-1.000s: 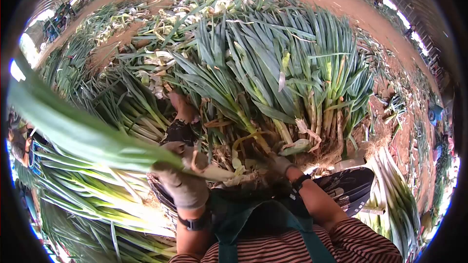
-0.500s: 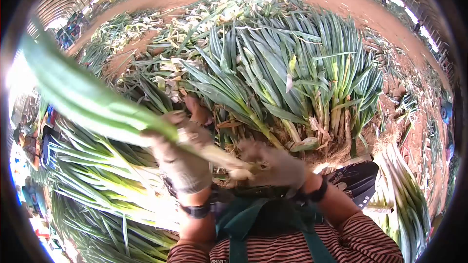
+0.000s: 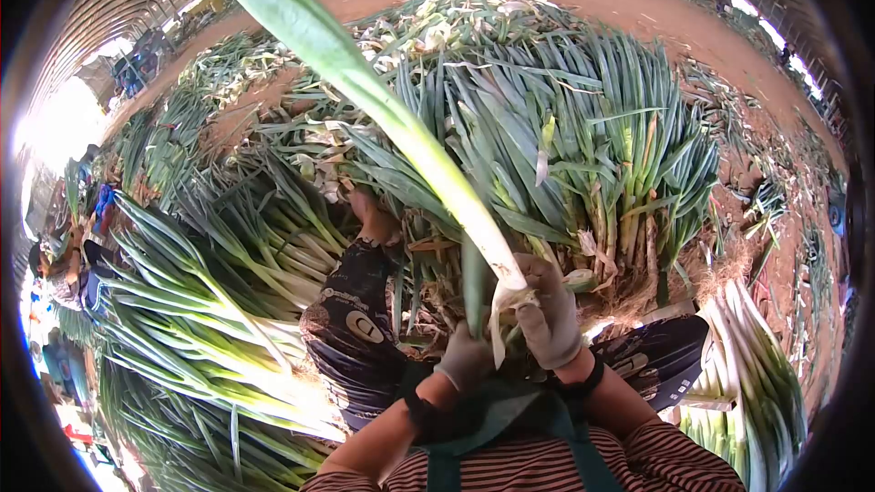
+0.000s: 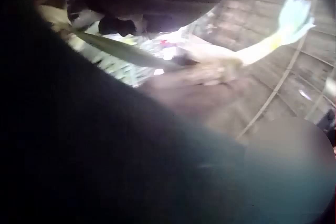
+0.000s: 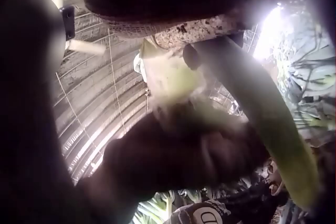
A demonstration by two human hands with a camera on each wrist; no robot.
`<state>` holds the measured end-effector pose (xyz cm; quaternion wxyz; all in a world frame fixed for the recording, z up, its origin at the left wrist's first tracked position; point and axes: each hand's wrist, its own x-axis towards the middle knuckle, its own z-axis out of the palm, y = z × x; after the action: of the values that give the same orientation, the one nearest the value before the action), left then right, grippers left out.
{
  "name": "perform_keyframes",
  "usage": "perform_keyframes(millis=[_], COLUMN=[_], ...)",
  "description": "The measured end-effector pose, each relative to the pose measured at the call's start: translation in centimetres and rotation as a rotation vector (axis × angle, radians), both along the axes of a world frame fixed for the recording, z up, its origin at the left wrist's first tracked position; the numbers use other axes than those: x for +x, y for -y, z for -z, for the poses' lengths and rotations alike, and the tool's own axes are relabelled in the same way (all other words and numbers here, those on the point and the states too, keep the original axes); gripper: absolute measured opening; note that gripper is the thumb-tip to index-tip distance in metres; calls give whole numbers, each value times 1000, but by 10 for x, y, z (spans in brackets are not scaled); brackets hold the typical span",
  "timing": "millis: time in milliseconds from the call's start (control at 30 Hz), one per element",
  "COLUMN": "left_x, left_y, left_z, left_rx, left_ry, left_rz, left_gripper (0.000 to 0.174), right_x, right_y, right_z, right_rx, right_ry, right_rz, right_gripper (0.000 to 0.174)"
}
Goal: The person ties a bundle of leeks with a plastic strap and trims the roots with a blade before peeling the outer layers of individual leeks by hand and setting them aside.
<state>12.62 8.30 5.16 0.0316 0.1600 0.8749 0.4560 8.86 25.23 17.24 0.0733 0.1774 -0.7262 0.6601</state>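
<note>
A long leek slants from the top left of the head view down to its white base. My gloved right hand grips that base, thumb against it, and loose pale skin hangs beside it. Lower and just to the left, my gloved left hand is curled round a dark green leaf. Pale leek stem shows in the blurred left wrist view. In the right wrist view a peeled-back leaf curves down past the pale stem.
Untrimmed leeks stand heaped in front. Long leeks lie in a pile at the left, with another bundle at the right. Stripped leaves are heaped further off. A bent leg is beside the left pile.
The leek has swung from pointing left to rising up and leftward. My left hand has left its stem and moved right and down to a leaf; my right hand has taken its base.
</note>
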Motion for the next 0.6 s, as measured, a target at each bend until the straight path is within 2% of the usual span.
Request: perform_keyframes(millis=[67,133,167,200,233,300,333,367,433,467,500,533,600], left_x=[16,-6,-19,-32,-50,-87,-90,-98,-108,-120,-115,-117,-117], left_y=[4,16,27,39,61,65,65,61,64,81,73,77,85], left_z=[26,-32,-57,-81,-86,-111,-147,-167,-176,-165,-171,-165,-154], left_rx=[520,653,594,506,663,1347,1313,1457,1695,1634,1639,1642,1632], left_ry=[791,604,305,7,2,89,22,18,88,133,138,128,127], left_rz=[-256,-607,-585,-577,-390,-151,-13,37,121,285,68,39,-55], left_gripper=[27,29,25,23,32,73,86,88,77,56,36,32,26], right_x=[-3,-8,-7,-3,-1,5,6,9,14,12,9,5,-1], right_y=[-5,-14,-18,-21,-19,-11,-3,-3,-4,-9,-12,-19,-15], right_z=[-5,-5,-4,-10,-8,-1,-3,7,35,39,35,7,-21], right_rx=[-28,-1,13,-7,-70,-196,-241,-284,-371,-290,-210,-138,211], right_ry=[22,104,153,326,382,492,490,626,903,856,804,818,200], right_rz=[-19,-130,-190,-278,-325,-422,-481,-504,-536,-589,-639,-668,-550], right_gripper=[60,62,64,71,73,78,73,70,63,58,54,54,53])
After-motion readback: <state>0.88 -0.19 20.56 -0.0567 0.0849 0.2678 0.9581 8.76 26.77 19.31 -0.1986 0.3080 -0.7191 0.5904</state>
